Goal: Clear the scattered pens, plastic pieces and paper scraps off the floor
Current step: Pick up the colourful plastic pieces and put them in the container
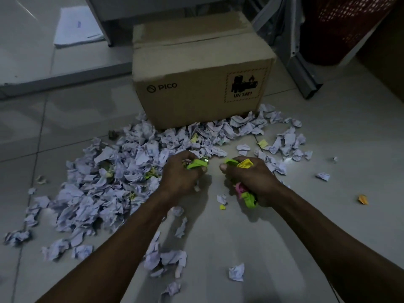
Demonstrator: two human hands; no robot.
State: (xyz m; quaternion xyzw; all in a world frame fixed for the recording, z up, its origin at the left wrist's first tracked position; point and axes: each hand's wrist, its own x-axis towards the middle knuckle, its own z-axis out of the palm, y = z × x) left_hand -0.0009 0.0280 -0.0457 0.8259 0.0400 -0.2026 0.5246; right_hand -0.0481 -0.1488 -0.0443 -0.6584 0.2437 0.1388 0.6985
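A wide heap of crumpled white paper scraps (113,178) covers the tiled floor in front of a cardboard box. My left hand (181,173) hovers at the heap's right edge, its fingers curled round green plastic pieces (196,164). My right hand (251,178) grips a bunch of plastic pieces: yellow and green ones (242,164) stick out at the fingertips, pink and green ones (247,195) at the heel of the palm. Loose scraps (166,259) lie between my forearms. No pens can be made out.
A closed cardboard box (201,84) marked PICO stands behind the heap. More scraps (286,143) lie to the right, with an orange bit (363,199) further out. A sheet of paper (76,27) lies far left; a red mesh basket (345,25) and metal legs (306,75) stand far right.
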